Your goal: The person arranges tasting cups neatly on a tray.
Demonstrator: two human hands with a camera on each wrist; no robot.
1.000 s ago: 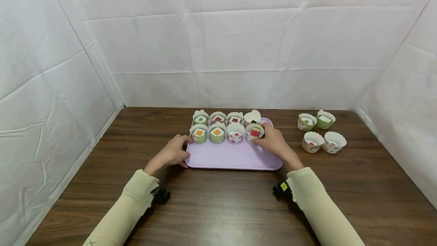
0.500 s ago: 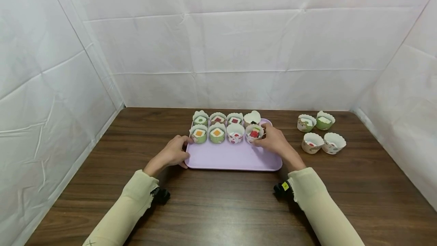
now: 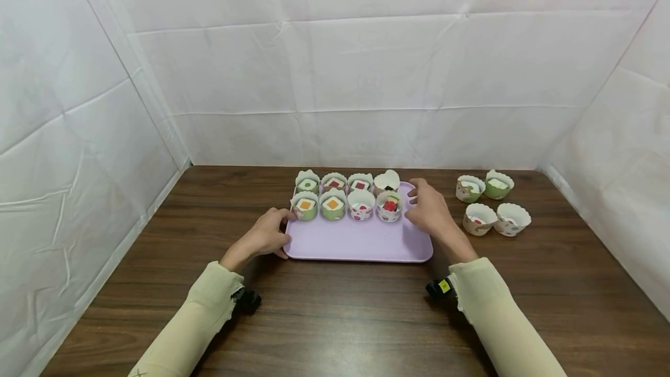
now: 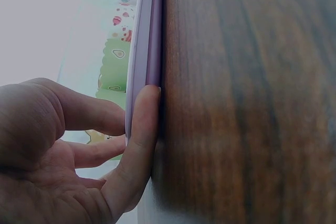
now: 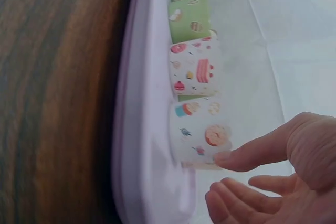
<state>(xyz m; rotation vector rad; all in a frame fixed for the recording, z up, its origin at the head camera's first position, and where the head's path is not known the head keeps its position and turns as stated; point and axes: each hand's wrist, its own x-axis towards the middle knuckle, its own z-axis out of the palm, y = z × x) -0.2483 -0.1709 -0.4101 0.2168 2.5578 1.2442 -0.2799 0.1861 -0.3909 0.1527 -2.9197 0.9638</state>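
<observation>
A lilac tray (image 3: 361, 243) bears two rows of paper cupcake cups. My left hand (image 3: 264, 233) holds the tray's left edge, one finger lying along the outer side and another at the rim in the left wrist view. At the right end of the front row stands a white printed cup (image 3: 389, 213) with a red piece and a bit of green inside. Just right of it is my right hand (image 3: 430, 208), fingers spread and holding nothing. In the right wrist view its thumb (image 5: 231, 159) overlaps the cup's wall (image 5: 197, 135). Green cups with orange-and-white pieces (image 3: 332, 205) sit front left.
Farther right on the brown wooden table (image 3: 335, 319) stand several more cups, among them a green one (image 3: 499, 185) and a white one (image 3: 512, 220). White cloth (image 3: 366, 63) walls the table at the back and both sides.
My right hand has let go of the front-row right-end cup and drawn off to the right, its fingers opening. The cup stays on the tray. My left hand keeps its place.
</observation>
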